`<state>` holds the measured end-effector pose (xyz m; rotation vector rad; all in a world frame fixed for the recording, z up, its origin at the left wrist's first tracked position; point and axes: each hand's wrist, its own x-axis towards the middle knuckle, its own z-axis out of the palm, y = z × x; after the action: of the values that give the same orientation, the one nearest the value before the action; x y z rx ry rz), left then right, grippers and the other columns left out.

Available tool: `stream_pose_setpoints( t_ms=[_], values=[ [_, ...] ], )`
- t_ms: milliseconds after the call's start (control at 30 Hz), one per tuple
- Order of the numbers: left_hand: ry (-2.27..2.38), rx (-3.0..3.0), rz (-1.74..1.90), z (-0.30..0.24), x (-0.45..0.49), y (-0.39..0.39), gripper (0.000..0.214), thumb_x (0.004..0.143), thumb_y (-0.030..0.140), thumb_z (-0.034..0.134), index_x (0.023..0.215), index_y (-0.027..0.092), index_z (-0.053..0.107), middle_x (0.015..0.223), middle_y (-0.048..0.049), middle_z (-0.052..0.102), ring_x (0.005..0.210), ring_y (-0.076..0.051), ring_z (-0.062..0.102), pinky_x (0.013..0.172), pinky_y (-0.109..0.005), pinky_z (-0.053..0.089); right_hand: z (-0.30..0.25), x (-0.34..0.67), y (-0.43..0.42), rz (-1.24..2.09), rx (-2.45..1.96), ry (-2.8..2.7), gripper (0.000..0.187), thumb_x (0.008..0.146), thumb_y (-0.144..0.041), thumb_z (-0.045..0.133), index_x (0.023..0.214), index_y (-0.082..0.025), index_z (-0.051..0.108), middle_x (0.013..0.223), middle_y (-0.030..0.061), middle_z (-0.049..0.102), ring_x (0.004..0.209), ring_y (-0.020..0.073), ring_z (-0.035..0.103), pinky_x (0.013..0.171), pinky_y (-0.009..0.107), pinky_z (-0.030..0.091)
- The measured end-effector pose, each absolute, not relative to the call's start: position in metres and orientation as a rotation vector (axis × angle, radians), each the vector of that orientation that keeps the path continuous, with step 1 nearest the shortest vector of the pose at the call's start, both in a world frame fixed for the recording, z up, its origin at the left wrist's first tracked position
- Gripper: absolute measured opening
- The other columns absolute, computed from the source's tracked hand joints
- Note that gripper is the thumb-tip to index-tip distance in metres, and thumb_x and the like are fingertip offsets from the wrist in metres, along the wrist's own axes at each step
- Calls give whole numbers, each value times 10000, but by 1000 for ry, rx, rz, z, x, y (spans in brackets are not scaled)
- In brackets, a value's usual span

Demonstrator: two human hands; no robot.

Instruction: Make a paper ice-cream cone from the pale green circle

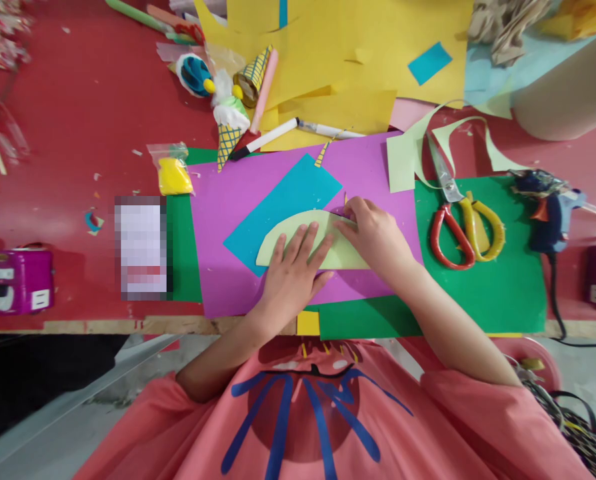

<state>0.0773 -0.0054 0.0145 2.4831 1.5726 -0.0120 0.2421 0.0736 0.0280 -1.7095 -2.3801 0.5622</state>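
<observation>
A pale green half-circle of paper [303,219] lies with its straight edge toward me, over a blue paper rectangle [283,200] and a purple sheet [368,167]. My left hand [293,280] rests flat on its left part, fingers spread. At the upper right of the curved edge is my right hand [378,237], its thumb and fingers drawn together in a pinch. What sits between those fingertips is hidden; a thin yellow tip shows just above them. Red-and-yellow-handled scissors [448,183] lie right of the purple sheet, touching pale green offcuts [401,163].
Paper cones [231,140], a marker [268,139] and yellow sheets [343,67] lie at the back. A bag of yellow clay [173,175] is at left. A hot glue gun [553,217] with its cord stands right, on green paper [513,287]. A large cardboard tube [568,87] is beyond.
</observation>
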Motion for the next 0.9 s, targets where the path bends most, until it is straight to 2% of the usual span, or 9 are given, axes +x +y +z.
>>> stream_pose_setpoints(
  t_ms=[133, 200, 267, 367, 567, 900],
  values=[
    [1601, 2472, -3, 14, 79, -6, 571, 970, 441, 332, 1491, 219, 256, 1567, -122, 226, 1446, -283, 224, 1157, -515, 199, 42, 239, 41, 266, -1674, -2569, 383, 902, -323, 540, 1192, -73, 549, 1231, 217, 574, 1112, 345, 543, 880, 440, 476],
    [1618, 2464, -4, 14, 80, -6, 554, 975, 428, 321, 1486, 221, 272, 1569, -118, 224, 1446, -278, 227, 1158, -509, 199, 44, 239, 23, 276, -1615, -2639, 420, 919, -360, 511, 1255, -108, 536, 1375, 220, 482, 1265, 361, 458, 987, 461, 434],
    [1624, 2460, -13, 14, 80, -7, 543, 973, 415, 331, 1478, 218, 294, 1571, -119, 217, 1447, -280, 224, 1160, -505, 195, 43, 241, 9, 274, -1621, -2657, 468, 933, -380, 480, 1337, -144, 493, 1419, 223, 443, 1331, 371, 403, 1054, 506, 373],
    [1618, 2459, -11, 14, 81, -6, 563, 967, 443, 342, 1481, 220, 286, 1568, -130, 221, 1444, -288, 230, 1155, -505, 202, 35, 246, 0, 276, -1664, -2629, 517, 934, -403, 470, 1398, -177, 448, 1456, 231, 398, 1368, 380, 362, 1094, 542, 316],
    [1623, 2474, 1, 13, 81, -5, 589, 967, 472, 322, 1495, 221, 243, 1565, -133, 228, 1439, -286, 242, 1150, -505, 217, 26, 252, 1, 347, -1686, -2562, 538, 928, -462, 450, 1378, -171, 488, 1482, 229, 368, 1376, 360, 357, 1079, 488, 361],
    [1627, 2511, 27, 12, 80, -4, 573, 974, 445, 321, 1494, 214, 248, 1557, -130, 253, 1434, -280, 259, 1147, -501, 223, 22, 254, 2, 315, -1702, -2543, 483, 942, -412, 438, 1374, -202, 489, 1470, 210, 394, 1333, 353, 398, 1032, 493, 387]
  ],
)
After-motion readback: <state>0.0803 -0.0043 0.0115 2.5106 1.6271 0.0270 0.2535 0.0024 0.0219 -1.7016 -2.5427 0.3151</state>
